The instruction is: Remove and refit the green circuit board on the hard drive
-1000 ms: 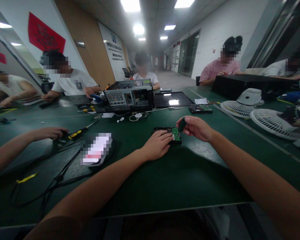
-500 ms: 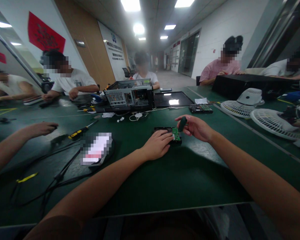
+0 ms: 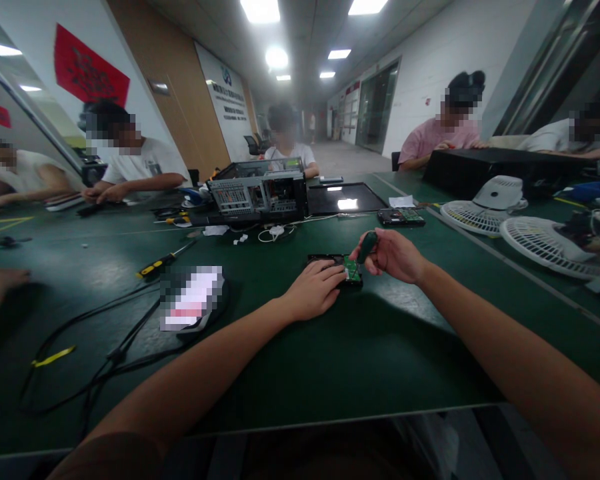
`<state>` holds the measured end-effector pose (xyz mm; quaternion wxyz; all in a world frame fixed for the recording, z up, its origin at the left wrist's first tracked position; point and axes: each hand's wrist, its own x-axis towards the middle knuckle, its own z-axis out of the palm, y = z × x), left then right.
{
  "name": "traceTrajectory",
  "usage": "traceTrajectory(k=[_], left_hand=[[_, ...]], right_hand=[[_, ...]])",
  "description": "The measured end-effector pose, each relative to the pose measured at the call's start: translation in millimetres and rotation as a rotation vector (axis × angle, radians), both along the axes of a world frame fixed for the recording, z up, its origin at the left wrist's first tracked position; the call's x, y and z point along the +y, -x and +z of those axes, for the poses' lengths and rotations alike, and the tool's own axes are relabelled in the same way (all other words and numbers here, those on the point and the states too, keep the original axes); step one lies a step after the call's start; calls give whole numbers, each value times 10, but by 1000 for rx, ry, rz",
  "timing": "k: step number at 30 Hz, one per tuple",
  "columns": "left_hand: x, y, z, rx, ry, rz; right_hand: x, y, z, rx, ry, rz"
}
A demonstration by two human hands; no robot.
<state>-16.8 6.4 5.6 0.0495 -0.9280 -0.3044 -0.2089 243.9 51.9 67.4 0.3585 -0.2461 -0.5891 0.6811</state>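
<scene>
A small hard drive [image 3: 351,268] with a green circuit board lies on the green table in front of me. My left hand [image 3: 315,288] rests over its left part, fingers stretched out and lying flat, covering much of it. In my right hand [image 3: 396,256] is a screwdriver [image 3: 367,248] with a dark green handle, held between thumb and fingers. It leans over the drive's right side, its shaft pointing down at the board. Whether the tip sits in a screw is too small to tell.
An opened computer case [image 3: 260,193] stands ahead, beside a flat dark panel [image 3: 347,198]. Another hard drive [image 3: 401,217] and white fan parts [image 3: 480,208] lie to the right. Leftward are a yellow-black screwdriver [image 3: 155,266], black cables [image 3: 116,355] and a co-worker's blurred hand [image 3: 5,283]. Other people sit around.
The screwdriver's handle has shifted very slightly in my right hand. My left hand stays on the drive. At left, a co-worker's hand has drawn back toward the frame's edge.
</scene>
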Motion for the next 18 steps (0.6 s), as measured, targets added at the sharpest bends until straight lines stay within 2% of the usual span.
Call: traceTrajectory(k=[14,18], left_hand=[[-1,-7,-6,13,3,10],[-7,-5,3,9,10,7]], right_hand=[[-36,35,-5,-77,-59,-108],[-24,15,-16,-79,-78,-102]])
